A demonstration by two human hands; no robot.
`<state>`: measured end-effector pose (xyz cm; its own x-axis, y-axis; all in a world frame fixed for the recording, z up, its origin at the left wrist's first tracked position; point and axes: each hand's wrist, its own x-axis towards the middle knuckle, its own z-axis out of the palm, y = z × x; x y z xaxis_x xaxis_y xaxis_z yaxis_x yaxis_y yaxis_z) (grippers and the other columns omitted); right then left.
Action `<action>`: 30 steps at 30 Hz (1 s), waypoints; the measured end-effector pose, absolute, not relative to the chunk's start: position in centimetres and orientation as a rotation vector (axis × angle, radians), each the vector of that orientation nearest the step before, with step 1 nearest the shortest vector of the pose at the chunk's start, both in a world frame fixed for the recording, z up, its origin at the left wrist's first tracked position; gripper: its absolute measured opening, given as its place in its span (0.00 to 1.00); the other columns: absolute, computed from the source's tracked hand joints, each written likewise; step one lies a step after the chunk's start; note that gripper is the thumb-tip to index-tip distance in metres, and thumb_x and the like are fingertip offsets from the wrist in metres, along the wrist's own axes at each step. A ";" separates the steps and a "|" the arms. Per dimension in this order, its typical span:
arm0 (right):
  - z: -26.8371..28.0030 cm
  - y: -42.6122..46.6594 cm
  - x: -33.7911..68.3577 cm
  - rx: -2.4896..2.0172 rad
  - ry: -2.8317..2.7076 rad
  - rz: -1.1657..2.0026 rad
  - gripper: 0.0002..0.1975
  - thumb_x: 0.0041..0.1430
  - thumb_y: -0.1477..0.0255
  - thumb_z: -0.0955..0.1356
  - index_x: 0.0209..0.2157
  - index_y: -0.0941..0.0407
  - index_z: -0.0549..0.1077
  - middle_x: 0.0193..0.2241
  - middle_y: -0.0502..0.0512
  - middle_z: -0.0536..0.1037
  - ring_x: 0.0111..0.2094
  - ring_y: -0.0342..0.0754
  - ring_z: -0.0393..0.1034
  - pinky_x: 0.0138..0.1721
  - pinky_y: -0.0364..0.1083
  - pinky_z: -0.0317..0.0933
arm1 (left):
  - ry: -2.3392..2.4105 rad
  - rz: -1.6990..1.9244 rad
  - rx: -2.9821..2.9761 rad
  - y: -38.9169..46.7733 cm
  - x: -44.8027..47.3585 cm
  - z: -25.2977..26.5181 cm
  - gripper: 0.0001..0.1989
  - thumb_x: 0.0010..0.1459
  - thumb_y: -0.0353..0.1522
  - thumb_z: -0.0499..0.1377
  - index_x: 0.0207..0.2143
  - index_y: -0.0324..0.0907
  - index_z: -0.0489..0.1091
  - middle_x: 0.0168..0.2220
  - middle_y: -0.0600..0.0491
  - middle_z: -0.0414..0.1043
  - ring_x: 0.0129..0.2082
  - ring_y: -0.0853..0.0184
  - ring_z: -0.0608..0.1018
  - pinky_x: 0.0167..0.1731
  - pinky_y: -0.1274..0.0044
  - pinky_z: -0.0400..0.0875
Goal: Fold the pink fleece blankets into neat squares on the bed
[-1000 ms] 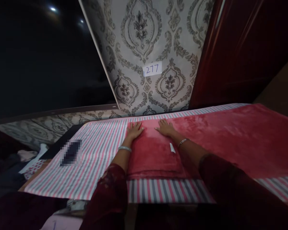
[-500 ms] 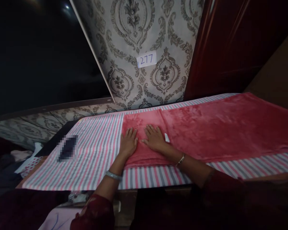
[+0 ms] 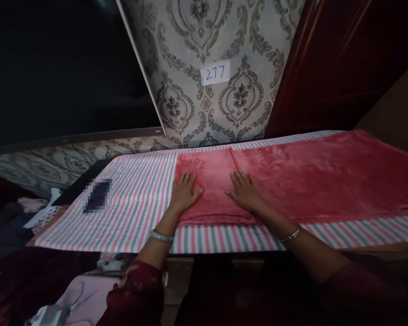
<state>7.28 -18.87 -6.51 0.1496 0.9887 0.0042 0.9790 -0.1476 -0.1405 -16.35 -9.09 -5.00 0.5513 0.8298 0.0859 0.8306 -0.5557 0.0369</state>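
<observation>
A red plush blanket (image 3: 326, 176) lies spread over a striped cloth (image 3: 136, 199) on a long table. Its left end is folded over into a thicker panel with an upright edge near the middle. My left hand (image 3: 184, 192) rests flat on the left edge of that folded part, fingers spread. My right hand (image 3: 245, 192) lies palm down at the fold's right edge, its fingers apart. Neither hand grips anything. A pale bangle (image 3: 161, 236) circles my left wrist, and a thin bracelet (image 3: 292, 232) is on my right.
A large dark screen (image 3: 64, 68) stands behind the table at left. The patterned wall carries a paper label (image 3: 215, 72) reading 277. A dark red wooden panel (image 3: 333, 63) rises at right. A pixelated dark patch (image 3: 98, 196) sits on the striped cloth. Clothes (image 3: 7, 226) are piled at left.
My right hand has slid right, from the middle of the folded part to its right edge, covering the small white tag. My left hand stays by the left edge. The view has shifted slightly.
</observation>
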 end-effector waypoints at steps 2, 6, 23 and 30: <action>-5.8 -18.9 7.3 -2.316 -1.972 0.182 0.38 0.70 0.58 0.59 0.72 0.66 0.50 0.73 0.68 0.45 0.74 0.60 0.36 0.70 0.63 0.38 | -1.488 -0.144 -2.775 -9.1 -16.3 -4.9 0.37 0.68 0.50 0.49 0.72 0.41 0.52 0.74 0.43 0.45 0.74 0.52 0.50 0.69 0.55 0.47; -3.9 -18.9 5.5 -2.200 -2.023 0.128 0.34 0.70 0.61 0.57 0.71 0.65 0.55 0.72 0.70 0.51 0.73 0.63 0.40 0.68 0.66 0.38 | -1.506 -0.152 -2.775 -9.3 -16.1 -4.2 0.35 0.68 0.48 0.50 0.72 0.42 0.53 0.74 0.43 0.46 0.74 0.53 0.50 0.69 0.55 0.46; -7.5 -23.9 1.3 -1.969 -2.253 0.154 0.35 0.70 0.58 0.59 0.71 0.62 0.56 0.72 0.63 0.51 0.73 0.56 0.42 0.71 0.59 0.40 | -1.509 -0.070 -2.719 -17.2 -18.7 -5.9 0.31 0.69 0.44 0.49 0.72 0.50 0.53 0.75 0.46 0.41 0.74 0.50 0.46 0.68 0.49 0.46; -4.1 -24.1 4.3 -1.848 -2.315 0.303 0.25 0.70 0.62 0.60 0.59 0.59 0.73 0.61 0.67 0.73 0.61 0.59 0.68 0.60 0.56 0.61 | -1.545 -0.186 -2.907 -16.1 -20.2 -5.0 0.29 0.68 0.43 0.51 0.70 0.50 0.57 0.74 0.49 0.46 0.74 0.53 0.49 0.68 0.51 0.49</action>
